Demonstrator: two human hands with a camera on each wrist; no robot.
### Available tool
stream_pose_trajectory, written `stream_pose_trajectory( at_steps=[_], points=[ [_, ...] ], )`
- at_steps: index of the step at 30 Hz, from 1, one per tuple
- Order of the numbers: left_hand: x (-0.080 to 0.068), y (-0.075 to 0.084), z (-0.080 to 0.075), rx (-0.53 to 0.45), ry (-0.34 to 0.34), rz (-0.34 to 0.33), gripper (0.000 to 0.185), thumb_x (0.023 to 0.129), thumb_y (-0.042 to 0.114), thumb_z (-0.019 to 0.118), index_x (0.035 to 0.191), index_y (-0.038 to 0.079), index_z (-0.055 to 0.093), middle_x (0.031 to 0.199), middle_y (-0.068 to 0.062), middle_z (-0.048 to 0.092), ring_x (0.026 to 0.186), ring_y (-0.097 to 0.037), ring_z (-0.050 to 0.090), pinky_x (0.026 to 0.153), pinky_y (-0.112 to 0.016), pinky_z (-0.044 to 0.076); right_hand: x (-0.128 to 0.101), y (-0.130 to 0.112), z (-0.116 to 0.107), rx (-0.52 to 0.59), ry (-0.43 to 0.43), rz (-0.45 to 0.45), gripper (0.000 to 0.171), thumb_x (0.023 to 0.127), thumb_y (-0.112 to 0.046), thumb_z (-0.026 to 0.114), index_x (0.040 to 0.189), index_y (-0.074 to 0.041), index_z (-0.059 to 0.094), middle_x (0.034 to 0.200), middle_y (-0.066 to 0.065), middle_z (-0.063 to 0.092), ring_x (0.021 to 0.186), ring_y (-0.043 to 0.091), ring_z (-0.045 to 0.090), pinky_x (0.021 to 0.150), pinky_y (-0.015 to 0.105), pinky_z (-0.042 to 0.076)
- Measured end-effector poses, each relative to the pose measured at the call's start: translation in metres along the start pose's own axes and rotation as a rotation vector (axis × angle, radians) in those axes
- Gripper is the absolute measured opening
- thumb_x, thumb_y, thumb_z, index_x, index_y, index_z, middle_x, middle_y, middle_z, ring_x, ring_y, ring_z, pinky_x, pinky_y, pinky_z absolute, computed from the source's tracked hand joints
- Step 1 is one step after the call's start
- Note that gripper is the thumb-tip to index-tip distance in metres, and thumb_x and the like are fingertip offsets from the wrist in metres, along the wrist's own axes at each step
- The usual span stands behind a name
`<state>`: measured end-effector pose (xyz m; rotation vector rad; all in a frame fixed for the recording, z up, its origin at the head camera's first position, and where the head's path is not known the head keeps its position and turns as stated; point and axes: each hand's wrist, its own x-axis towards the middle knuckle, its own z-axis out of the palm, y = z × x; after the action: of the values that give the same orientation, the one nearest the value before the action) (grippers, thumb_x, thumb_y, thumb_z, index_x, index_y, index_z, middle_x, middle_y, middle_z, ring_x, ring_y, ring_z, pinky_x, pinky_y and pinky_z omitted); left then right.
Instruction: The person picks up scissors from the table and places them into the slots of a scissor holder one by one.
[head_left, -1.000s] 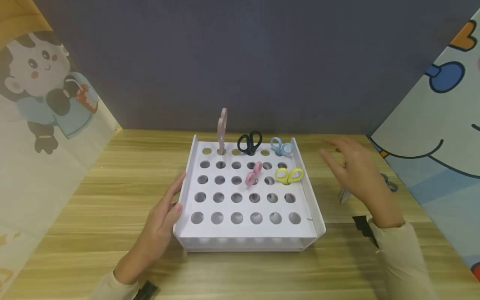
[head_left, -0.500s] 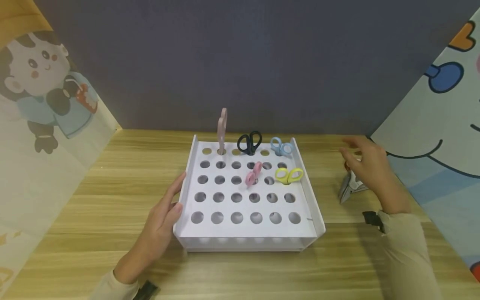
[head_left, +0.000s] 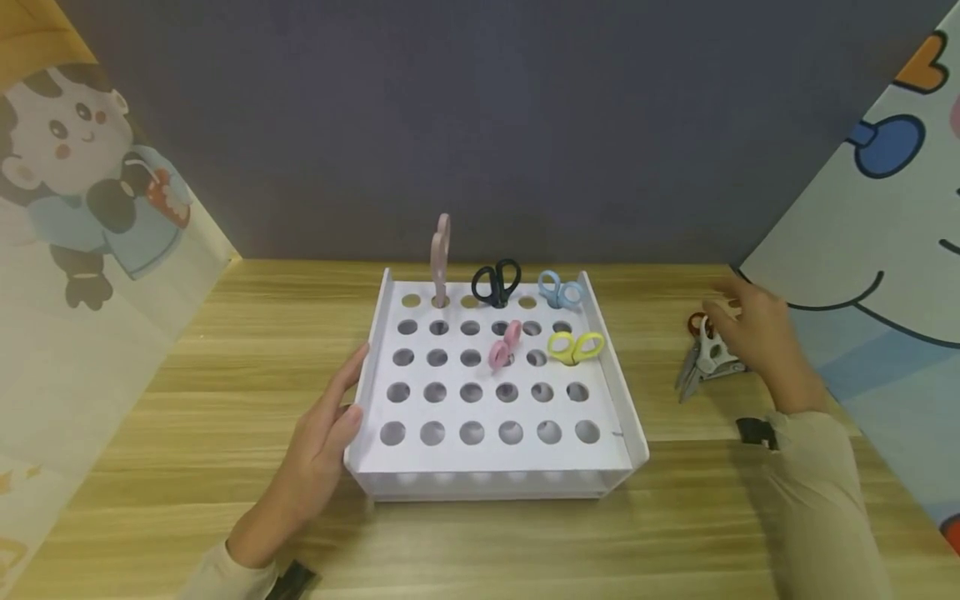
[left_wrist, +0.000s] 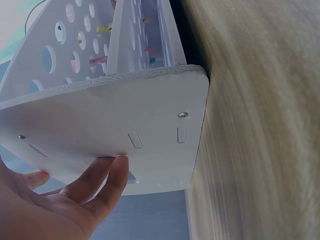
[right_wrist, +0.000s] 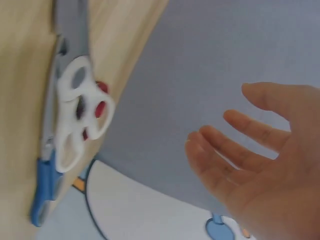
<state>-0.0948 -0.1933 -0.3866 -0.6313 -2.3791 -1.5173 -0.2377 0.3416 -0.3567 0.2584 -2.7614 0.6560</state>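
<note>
A white rack (head_left: 491, 457) with rows of round holes stands on the wooden table. My left hand (head_left: 318, 454) rests on its left side; in the left wrist view, fingertips (left_wrist: 120, 167) touch the side panel. Over at the right, my right hand (head_left: 768, 342) hovers with loosely bent fingers, holding nothing. Near it lies a pile: white-handled scissors (right_wrist: 82, 102), red-handled ones (head_left: 695, 323) and blue-handled scissors (right_wrist: 45, 182). In the head view the hand hides part of the pile. The right wrist view shows the hand apart from them.
Upright in the rack's holes are a pale pink pair of scissors (head_left: 439, 258), black scissors (head_left: 497, 285), light blue scissors (head_left: 560, 292), pink scissors (head_left: 504, 346) and yellow scissors (head_left: 575, 347). A dark panel (head_left: 480, 133) closes off the back; printed panels flank both sides.
My right hand has moved rightward, uncovering the white and red scissors handles in the head view. My left hand stays against the rack, and the rack's scissors have not moved.
</note>
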Motion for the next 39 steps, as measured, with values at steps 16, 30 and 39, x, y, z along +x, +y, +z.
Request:
stream_pose_trajectory(
  at_steps=[16, 30, 39],
  points=[
    [0.001, 0.0, 0.0, -0.005, -0.009, -0.015, 0.059, 0.104, 0.006, 0.037, 0.159, 0.022, 0.025, 0.154, -0.008, 0.041, 0.103, -0.018, 0.067, 0.076, -0.032, 0.06, -0.005, 0.057, 0.021, -0.11, -0.173, 0.175, 0.063, 0.101, -0.026, 0.055, 0.138, 0.021, 0.036, 0.124, 0.051, 0.041, 0.106, 0.065, 0.043, 0.087, 0.074, 0.039],
    [0.001, -0.004, 0.0, -0.001, -0.002, 0.001, 0.058, 0.104, 0.004, 0.035, 0.159, 0.018, 0.025, 0.153, -0.015, 0.042, 0.098, -0.018, 0.068, 0.071, -0.033, 0.061, -0.008, 0.067, 0.026, -0.078, -0.436, 0.28, 0.081, 0.103, -0.047, 0.045, 0.145, 0.019, 0.023, 0.137, 0.05, 0.028, 0.121, 0.068, 0.026, 0.096, 0.079, 0.029],
    [0.001, -0.001, 0.002, -0.038, 0.032, 0.022, 0.059, 0.101, 0.001, 0.037, 0.158, 0.017, 0.031, 0.15, -0.013, 0.046, 0.095, -0.017, 0.069, 0.067, -0.032, 0.061, -0.005, 0.057, 0.023, -0.077, -0.455, 0.291, 0.087, 0.099, -0.044, 0.056, 0.145, 0.021, 0.022, 0.136, 0.048, 0.035, 0.12, 0.066, 0.034, 0.096, 0.074, 0.036]
  ],
)
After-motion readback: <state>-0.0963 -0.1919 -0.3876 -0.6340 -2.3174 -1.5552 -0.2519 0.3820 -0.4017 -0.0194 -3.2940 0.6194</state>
